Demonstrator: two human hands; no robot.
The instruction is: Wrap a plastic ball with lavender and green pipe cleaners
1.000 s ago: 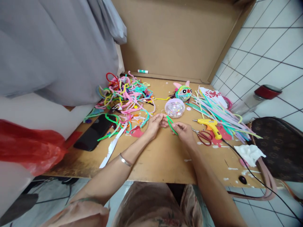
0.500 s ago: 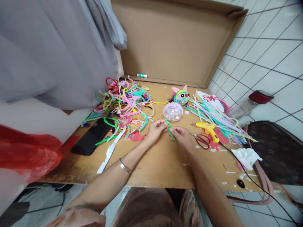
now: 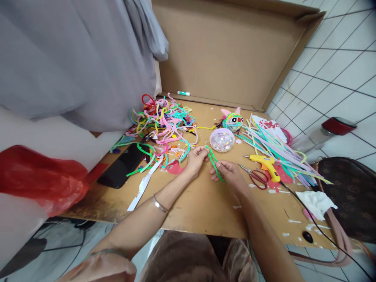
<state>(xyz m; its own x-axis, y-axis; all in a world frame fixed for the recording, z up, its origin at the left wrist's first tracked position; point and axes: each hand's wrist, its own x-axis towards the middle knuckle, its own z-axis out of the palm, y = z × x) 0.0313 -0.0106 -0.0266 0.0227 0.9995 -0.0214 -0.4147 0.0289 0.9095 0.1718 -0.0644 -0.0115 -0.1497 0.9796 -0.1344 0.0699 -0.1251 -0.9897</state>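
A green pipe cleaner [image 3: 213, 159], doubled into two strands, stretches between my hands above the wooden table. My left hand [image 3: 197, 159] pinches its upper bent end. Lower down, the fingers of my right hand [image 3: 225, 171] close around the strands, and a short tail sticks out below. Just beyond my hands stands a clear bowl [image 3: 222, 141] with a pale purple rim and small bits inside. Behind it sits a striped ball-shaped figure [image 3: 233, 122] with pink ears and googly eyes. Red-handled scissors [image 3: 257, 179] lie to the right of my right hand.
Tangled pipe cleaners [image 3: 164, 125] cover the table's left back, near a black phone [image 3: 120, 166]. On the right are a yellow glue gun [image 3: 266, 164] with its cord, straight pipe cleaners [image 3: 282, 150], a bottle [image 3: 323, 135] and a brown bag [image 3: 346, 196]. Cardboard [image 3: 229, 55] stands behind.
My right hand has slid down and away from my left, so more of the doubled green pipe cleaner shows between them. The whole view has shifted slightly.
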